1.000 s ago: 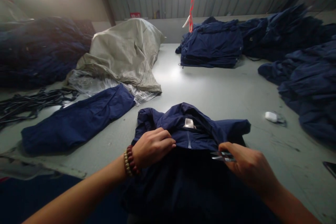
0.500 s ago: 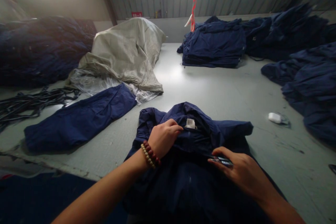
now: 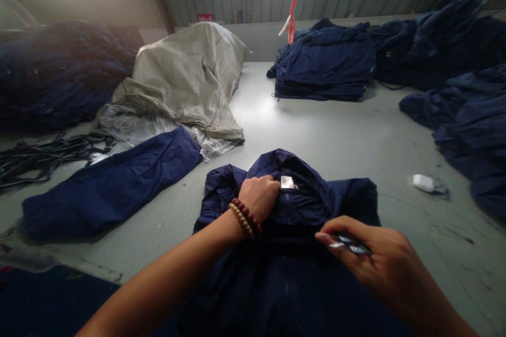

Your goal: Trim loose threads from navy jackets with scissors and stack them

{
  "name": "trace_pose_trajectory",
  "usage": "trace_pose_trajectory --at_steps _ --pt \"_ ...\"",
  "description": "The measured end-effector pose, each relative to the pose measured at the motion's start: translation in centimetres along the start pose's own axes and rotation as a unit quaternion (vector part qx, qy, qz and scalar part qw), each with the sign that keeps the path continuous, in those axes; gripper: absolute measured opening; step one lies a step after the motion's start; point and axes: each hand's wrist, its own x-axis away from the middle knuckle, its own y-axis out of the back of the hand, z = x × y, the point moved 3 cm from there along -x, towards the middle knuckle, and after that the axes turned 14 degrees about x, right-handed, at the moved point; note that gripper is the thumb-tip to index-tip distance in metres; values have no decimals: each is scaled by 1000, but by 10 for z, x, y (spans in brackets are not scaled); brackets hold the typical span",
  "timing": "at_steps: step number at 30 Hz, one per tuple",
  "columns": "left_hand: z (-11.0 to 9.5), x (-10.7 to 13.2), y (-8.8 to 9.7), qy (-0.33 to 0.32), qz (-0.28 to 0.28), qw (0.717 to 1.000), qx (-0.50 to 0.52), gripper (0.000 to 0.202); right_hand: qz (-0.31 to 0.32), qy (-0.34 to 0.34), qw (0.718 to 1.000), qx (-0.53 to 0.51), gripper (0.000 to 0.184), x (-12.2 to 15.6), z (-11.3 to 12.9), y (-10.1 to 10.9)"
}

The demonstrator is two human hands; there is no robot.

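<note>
A dark navy jacket (image 3: 288, 279) lies in front of me with its collar towards the far side. Inside the neck a white label (image 3: 287, 182) shows. My left hand (image 3: 259, 195), with beaded bracelets at the wrist, is closed on the fabric at the left of the neck opening, right beside the label. In my closed right hand (image 3: 371, 250) is a small metal tool that looks like thread snips (image 3: 351, 245), partly covered by the fingers. This hand is over the right side of the jacket, just below the collar; whether it touches the cloth I cannot tell.
On the left lie a folded navy piece (image 3: 114, 187), black cords (image 3: 51, 160) and a grey cover (image 3: 190, 73). Folded navy garments (image 3: 324, 66) are stacked at the back, with a loose pile (image 3: 478, 126) at right. A small white object (image 3: 424, 183) rests nearby; a red cord (image 3: 293, 5) hangs above.
My left hand has shifted slightly right and up, closer to the label. The right hand with the snips has drawn a little to the right. The view has shifted slightly.
</note>
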Motion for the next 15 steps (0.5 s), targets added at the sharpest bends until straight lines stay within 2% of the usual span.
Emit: trace_pose_trajectory --at_steps 2,4,7,10,13,15 --pt "0 -1 -1 5 -9 1000 12 25 -19 -10 999 -27 27 -19 3 2" --pt "1 -1 -2 17 -28 999 42 23 -27 -36 996 -72 30 -43 -2 -4" --pt "8 1 -4 42 -86 985 144 15 -29 -85 981 -170 36 -78 -25 -35" --pt "24 0 -11 74 -134 947 282 7 -13 -159 946 -283 43 -97 -60 -83" --pt "44 -8 -23 132 -124 898 402 8 6 -212 913 -348 47 -97 -85 -122" --pt "54 -14 -31 171 -107 862 465 11 10 -223 905 -363 50 -93 -94 -135"
